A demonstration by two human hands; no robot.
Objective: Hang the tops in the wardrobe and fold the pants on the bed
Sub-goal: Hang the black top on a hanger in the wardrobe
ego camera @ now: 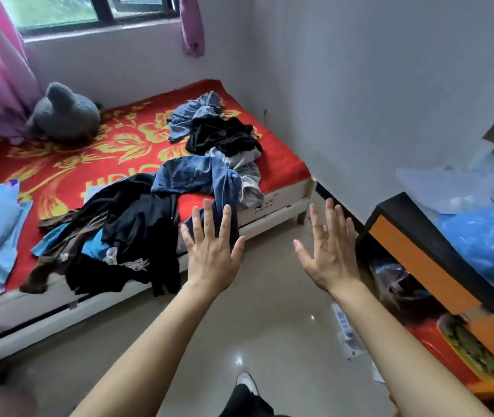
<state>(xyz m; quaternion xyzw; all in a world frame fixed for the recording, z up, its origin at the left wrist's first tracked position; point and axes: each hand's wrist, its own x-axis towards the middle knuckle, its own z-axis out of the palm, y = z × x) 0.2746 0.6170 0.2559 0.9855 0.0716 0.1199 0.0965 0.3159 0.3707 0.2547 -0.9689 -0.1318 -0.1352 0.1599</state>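
Dark heap point(125, 230), 9 o'clock of my left hand point(212, 254): probably tops, spilling over the edge of the bed point(285, 173). Jeans point(197, 176) at 12 o'clock of that hand, one leg hanging off just behind my fingers. Far heap point(215, 127) also at 12, farther back.

Left hand: fingers straight and spread, holding nothing. Right hand point(330, 254), 3 o'clock of the left: likewise spread and empty, over the floor point(270, 296). Wardrobe not in view.

Judgement: nothing sorted yet. Take the jeans first. Lift by the waistband with both hands, not the dangling leg, or the heaps may drag off.
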